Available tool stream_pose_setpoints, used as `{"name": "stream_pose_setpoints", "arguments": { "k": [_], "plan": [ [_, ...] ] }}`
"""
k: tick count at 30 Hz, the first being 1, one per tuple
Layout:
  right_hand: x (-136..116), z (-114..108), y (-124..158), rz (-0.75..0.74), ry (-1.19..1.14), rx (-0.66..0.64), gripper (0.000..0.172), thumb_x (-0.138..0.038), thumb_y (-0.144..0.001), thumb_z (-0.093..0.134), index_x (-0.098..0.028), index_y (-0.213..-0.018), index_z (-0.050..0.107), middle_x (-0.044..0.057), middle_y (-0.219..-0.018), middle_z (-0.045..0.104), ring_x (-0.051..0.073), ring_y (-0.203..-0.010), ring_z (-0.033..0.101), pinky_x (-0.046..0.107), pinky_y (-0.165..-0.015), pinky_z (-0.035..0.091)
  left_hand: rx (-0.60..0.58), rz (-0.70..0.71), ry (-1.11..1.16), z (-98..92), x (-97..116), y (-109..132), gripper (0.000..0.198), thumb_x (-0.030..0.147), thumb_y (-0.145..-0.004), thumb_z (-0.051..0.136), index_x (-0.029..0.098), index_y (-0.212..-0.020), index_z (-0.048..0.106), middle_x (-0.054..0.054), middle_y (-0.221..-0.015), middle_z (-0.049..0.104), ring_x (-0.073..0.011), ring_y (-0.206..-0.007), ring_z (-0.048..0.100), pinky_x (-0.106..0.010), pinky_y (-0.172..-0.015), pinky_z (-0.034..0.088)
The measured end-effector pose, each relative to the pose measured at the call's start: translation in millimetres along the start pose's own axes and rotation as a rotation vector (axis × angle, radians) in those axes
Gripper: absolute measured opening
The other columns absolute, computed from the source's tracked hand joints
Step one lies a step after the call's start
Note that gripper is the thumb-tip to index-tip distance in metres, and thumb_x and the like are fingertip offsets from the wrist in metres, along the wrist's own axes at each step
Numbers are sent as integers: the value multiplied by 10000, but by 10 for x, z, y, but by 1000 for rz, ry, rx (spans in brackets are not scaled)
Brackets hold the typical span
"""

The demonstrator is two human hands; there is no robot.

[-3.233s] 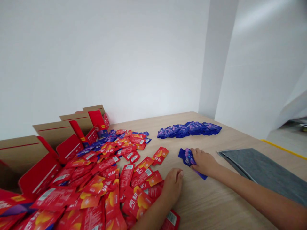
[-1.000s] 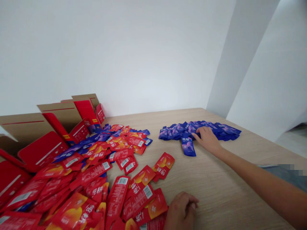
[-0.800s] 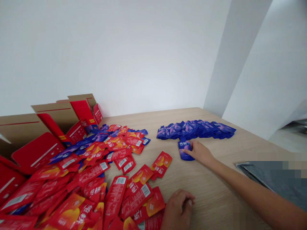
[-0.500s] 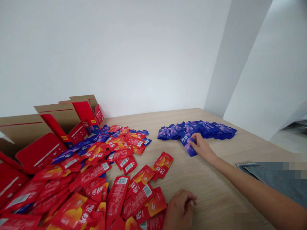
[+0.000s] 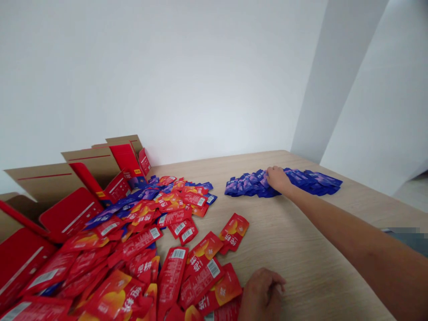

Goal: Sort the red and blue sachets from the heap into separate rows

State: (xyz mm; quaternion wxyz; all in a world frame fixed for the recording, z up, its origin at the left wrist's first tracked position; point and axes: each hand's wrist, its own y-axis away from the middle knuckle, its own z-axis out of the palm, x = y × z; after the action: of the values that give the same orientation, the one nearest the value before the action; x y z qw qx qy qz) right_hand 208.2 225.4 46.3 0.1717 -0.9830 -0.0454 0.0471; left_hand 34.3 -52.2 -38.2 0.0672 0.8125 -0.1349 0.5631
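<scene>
My right hand reaches onto a long overlapping row of blue pouches at the back right of the table. Its fingers are closed on a blue pouch that lies against the row, partly covered by the hand. Near the front edge my left hand rests with loosely curled fingers, and nothing shows in them. Just left of that hand lie red pouches, some with barcodes facing up. A single red pouch sits between the two hands, touching neither.
A large heap of red pouches, mixed with blue ones, covers the table's left side. Open red cardboard boxes stand in a line behind the heap. A white wall rises behind the wooden table.
My right hand has carried the blue pouch away from me onto the row. My left hand stays about where it was, still curled. The view has shifted slightly.
</scene>
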Motion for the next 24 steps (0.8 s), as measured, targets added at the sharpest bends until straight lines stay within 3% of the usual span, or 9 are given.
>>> {"name": "stream_pose_setpoints", "arguments": {
  "k": [5, 9, 13, 17, 20, 24],
  "plan": [
    [33, 79, 374, -75, 58, 74, 372, -252, -882, 395, -86, -1189, 523, 217, -1285, 506, 325, -1224, 403, 452, -976, 317, 14, -74, -21, -13, 117, -8, 283, 13, -733, 449, 164, -856, 654, -51, -889, 668, -158, -845, 584, -260, -779, 425],
    [47, 246, 618, -164, 79, 118, 476, -291, -908, 357, -99, -1341, 408, 196, -1454, 358, 301, -1359, 262, 482, -1066, 206, -7, -27, -7, -31, 85, 1, 285, 38, -753, 440, 171, -894, 649, -48, -903, 666, -158, -857, 584, -264, -788, 430],
    [61, 389, 610, -178, 82, 81, 495, -312, -926, 321, -112, -1375, 387, 173, -1475, 339, 289, -1374, 258, 483, -1094, 174, -19, -21, -2, -34, 30, -3, 270, 65, -762, 445, 182, -898, 646, -44, -916, 662, -153, -863, 582, -258, -790, 434],
    [22, 431, 602, -177, 49, 168, 484, -310, -922, 339, -126, -1361, 422, 177, -1458, 368, 303, -1363, 285, 512, -1078, 219, -23, -87, -44, -46, 105, -17, 272, 56, -749, 447, 177, -883, 650, -48, -911, 666, -159, -869, 583, -272, -808, 433],
    [-149, 390, 843, -237, -56, 243, 481, -325, -926, 333, -152, -1365, 424, 166, -1458, 374, 302, -1361, 291, 528, -1062, 255, -20, -106, -35, -56, 190, -11, 269, 56, -742, 447, 174, -870, 652, -48, -900, 668, -168, -874, 587, -286, -816, 435],
    [-597, 295, 1460, -437, -336, 184, 473, -352, -936, 306, -209, -1373, 414, 122, -1454, 391, 256, -1361, 301, 482, -1059, 310, 50, -127, 63, -72, 266, 18, 241, 95, -756, 427, 186, -825, 639, -32, -841, 664, -177, -843, 595, -303, -797, 446]
  ]
}}
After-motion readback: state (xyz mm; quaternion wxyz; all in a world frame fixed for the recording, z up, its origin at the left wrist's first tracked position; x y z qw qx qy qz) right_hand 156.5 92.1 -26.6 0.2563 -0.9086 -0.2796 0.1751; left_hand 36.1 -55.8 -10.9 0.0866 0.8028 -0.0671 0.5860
